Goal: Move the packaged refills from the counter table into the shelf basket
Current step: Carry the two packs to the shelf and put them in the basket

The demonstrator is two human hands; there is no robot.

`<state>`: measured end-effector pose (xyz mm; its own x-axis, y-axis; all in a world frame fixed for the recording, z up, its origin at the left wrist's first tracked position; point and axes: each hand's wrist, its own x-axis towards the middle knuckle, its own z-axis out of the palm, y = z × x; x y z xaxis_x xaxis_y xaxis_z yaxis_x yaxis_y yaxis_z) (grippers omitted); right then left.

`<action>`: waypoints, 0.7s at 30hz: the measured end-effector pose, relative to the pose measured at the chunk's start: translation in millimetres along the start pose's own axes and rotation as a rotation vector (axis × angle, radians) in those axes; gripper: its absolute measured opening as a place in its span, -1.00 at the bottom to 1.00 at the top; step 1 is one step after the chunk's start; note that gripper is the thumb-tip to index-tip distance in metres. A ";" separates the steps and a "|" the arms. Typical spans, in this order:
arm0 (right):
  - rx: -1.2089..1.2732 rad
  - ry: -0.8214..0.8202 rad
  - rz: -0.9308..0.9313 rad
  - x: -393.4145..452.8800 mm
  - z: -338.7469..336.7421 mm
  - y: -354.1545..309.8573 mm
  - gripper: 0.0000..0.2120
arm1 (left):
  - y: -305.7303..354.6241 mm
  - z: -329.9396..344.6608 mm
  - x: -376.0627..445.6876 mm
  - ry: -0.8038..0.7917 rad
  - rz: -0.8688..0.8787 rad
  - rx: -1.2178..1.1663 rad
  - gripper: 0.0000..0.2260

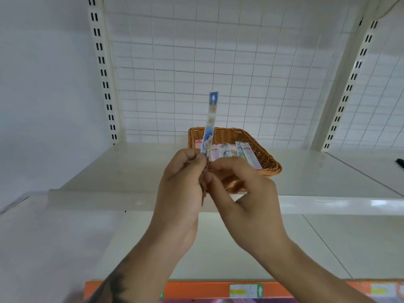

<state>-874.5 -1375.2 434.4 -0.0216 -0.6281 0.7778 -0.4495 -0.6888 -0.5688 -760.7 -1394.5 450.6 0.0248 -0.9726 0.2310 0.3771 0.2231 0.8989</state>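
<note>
Refill (210,125) stands upright before me, pinched by my left hand (182,184) and right hand (244,193) fingers, in front of the basket (267,159) holding more refills (231,150).

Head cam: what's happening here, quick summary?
A person stands at a white shelf unit and holds one packaged refill upright in front of the wicker basket. The left hand pinches its lower end, and the right hand has its fingers curled at the same end. Several other refill packs already lie in the basket, which sits on the upper shelf. The held pack is not yet in the basket.
</note>
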 end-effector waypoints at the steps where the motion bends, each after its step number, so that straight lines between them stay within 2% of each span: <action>1: 0.025 0.021 0.033 2.6 -0.4 0.7 -0.82 | -0.6 0.4 -0.4 0.005 0.019 0.007 -0.82; 5: 0.116 0.018 0.132 16.7 -5.4 -7.0 -0.73 | 6.1 -3.2 -3.0 -0.036 0.054 0.041 -0.89; 8: 0.120 0.020 0.196 44.3 -12.9 -10.0 -0.76 | 4.7 -17.4 -3.6 -0.028 0.162 0.258 -0.82; 9: 0.081 0.012 0.253 58.8 -17.2 -7.2 -0.78 | 0.1 -26.3 -3.1 0.006 0.237 0.430 -0.79; 12: -0.076 -0.147 0.517 101.7 -30.4 3.9 -0.83 | -22.5 -61.9 -3.1 0.106 0.569 1.199 -0.65; 14: -0.194 -0.239 0.627 116.5 -31.9 15.0 -0.85 | -42.4 -82.6 -3.4 0.072 0.551 1.498 -0.57; 17: -0.349 -0.337 0.648 125.4 -23.7 28.0 -0.85 | -62.3 -100.1 -3.2 -0.022 0.426 1.664 -0.46; 21: -0.545 -0.449 0.644 130.9 -10.7 41.2 -0.83 | -66.9 -108.5 -0.3 -0.030 0.526 1.679 -0.49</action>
<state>-905.4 -1481.9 515.6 -0.1167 -0.9860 0.1192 -0.8272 0.0301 -0.5611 -685.5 -1416.2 350.1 -0.2037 -0.7848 0.5853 -0.9406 0.3227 0.1054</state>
